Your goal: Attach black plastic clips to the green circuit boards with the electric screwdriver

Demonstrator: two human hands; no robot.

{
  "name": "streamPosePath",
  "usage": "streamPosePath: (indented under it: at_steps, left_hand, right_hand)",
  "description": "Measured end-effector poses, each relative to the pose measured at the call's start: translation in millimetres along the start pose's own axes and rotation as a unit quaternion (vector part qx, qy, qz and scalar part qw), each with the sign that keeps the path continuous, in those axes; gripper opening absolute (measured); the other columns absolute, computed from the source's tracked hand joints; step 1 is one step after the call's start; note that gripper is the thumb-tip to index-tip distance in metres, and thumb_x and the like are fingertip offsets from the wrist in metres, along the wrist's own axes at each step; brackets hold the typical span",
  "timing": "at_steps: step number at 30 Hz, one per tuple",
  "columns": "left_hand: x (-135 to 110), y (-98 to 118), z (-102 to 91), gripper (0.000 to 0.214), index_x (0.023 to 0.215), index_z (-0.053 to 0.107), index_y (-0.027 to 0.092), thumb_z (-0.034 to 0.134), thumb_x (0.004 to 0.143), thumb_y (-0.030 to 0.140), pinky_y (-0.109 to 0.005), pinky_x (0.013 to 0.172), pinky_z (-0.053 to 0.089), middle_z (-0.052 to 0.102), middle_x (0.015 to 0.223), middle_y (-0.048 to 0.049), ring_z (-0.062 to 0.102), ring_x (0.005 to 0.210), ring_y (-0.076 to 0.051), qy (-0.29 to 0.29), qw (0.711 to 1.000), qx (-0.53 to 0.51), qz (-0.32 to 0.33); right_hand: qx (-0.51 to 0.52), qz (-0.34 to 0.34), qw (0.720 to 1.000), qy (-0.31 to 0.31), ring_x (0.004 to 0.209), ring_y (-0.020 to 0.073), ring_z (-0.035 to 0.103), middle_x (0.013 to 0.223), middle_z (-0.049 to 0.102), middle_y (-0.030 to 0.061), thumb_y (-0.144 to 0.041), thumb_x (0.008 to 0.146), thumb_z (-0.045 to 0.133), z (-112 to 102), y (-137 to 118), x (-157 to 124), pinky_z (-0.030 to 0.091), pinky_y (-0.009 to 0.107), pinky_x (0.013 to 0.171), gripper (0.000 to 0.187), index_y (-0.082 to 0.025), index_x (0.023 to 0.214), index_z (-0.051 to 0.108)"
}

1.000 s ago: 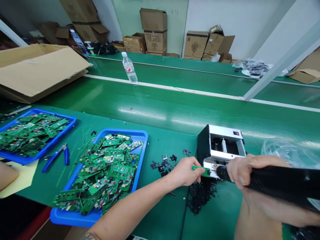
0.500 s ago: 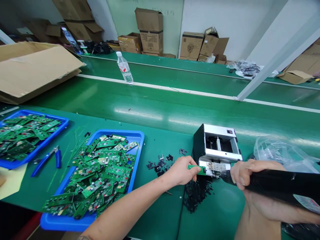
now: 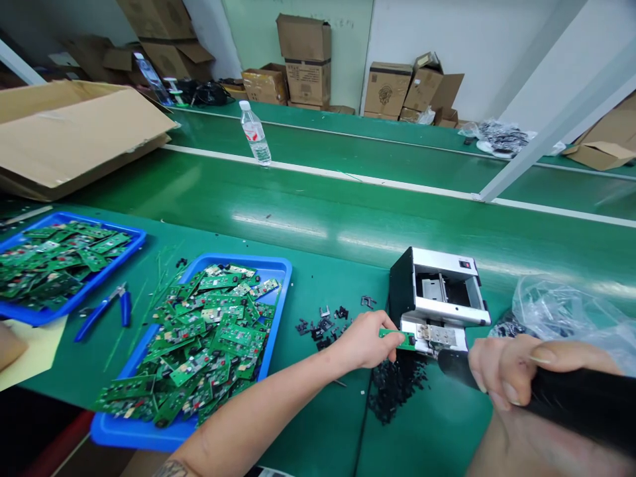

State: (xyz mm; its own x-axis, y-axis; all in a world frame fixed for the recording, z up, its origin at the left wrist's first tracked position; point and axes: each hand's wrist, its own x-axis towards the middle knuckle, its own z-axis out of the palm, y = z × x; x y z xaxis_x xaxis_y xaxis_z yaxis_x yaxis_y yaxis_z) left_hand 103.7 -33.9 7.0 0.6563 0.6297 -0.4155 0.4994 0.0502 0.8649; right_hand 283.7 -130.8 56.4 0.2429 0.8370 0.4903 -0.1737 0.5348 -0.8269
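My left hand [image 3: 372, 339] pinches a small green circuit board [image 3: 408, 340] by its left end. The board's other end lies against the metal fixture [image 3: 440, 335] at the front of a silver and black screw feeder [image 3: 436, 285]. Wrapped in my right hand [image 3: 517, 371] is a black electric screwdriver [image 3: 571, 397], blurred by motion. Its nose points left, just right of the fixture and a little in front of it; the bit cannot be made out. Below the board lies a pile of small black parts [image 3: 397, 391], and more black plastic pieces [image 3: 322, 324] are scattered left of my left hand.
A blue tray [image 3: 283, 291] heaped with circuit boards stands left of my arm, another blue tray [image 3: 142, 242] farther left. Blue-handled cutters [image 3: 102, 315] lie between them. Clear plastic bags [image 3: 556, 311] sit at right. A water bottle [image 3: 256, 136] and cardboard box [image 3: 79, 132] stand beyond.
The screwdriver's nose has drawn back from the fixture towards me, and my right hand has shifted with it. My left hand still holds the board at the fixture. The view has shifted slightly.
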Motion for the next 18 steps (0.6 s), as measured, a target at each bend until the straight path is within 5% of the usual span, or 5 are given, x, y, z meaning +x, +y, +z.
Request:
streamPosePath:
  at_steps: [3,18]
  left_hand:
    - [0.5,-1.6,1.0,0.020,0.086,0.060,0.019,0.056,0.084,0.039,-0.026,0.071,0.042,0.072,0.067,0.0001,0.061,0.067,-0.016,0.003,1.000,-0.004,-0.002]
    - [-0.8,1.9,-0.4,0.021,0.084,0.059,0.019,0.056,0.083,0.040,-0.025,0.068,0.041,0.071,0.065,0.0008,0.056,0.059,-0.013,0.001,1.000,-0.009,-0.003]
  right_hand:
    - [0.005,-0.012,1.000,0.001,0.033,0.0130,0.038,0.048,0.050,-0.0038,-0.071,0.074,0.060,15.4,-2.6,9.4,0.030,0.030,0.036,0.049,-0.031,0.101,0.069]
    - [0.015,0.007,0.998,-0.056,0.038,0.0145,0.049,0.055,0.058,-0.0009,-0.043,0.092,0.054,32.8,-5.7,23.7,0.038,0.029,0.042,0.026,-0.026,0.103,0.070]
